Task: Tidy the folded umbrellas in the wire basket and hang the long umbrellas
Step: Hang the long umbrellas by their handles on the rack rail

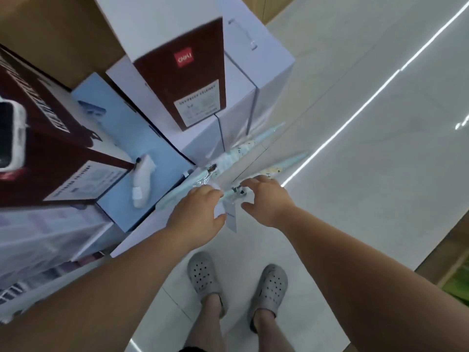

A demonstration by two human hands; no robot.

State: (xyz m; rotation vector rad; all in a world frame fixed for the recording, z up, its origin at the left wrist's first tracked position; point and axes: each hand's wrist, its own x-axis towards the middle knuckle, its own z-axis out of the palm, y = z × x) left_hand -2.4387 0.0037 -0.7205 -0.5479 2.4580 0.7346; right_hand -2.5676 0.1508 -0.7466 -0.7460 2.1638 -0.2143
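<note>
My grey shoes (203,273) stand on the white floor tiles (355,199), nearer to me than the pale blue box (121,138) that I take as my marker. Both my arms reach down and forward past the right corner of that box.

My left hand (200,209) lies just right of the box corner. Its fingers bend down over the wrapped end of the long umbrellas (241,151), with the thumb out to the side. The back of the hand hides the fingers, so I cannot tell whether they have closed on anything. My right hand (266,199) is a little further right, half open. Thumb and fingers are spread around the handle end and a white tag (229,219), and I see nothing gripped between them.

The umbrellas are pale blue and in clear wrap. They lie low, right of the box, and point away from me along the foot of the white box with a red logo (182,59) that stands behind it.

I judge this to be the picking-up part of the hanging step. Next I would need both hands firmly around one umbrella near its handle, and then lift it free of the wrap beside it. No hook, rail or wire basket is in view, so I would have to turn and find one.
</note>
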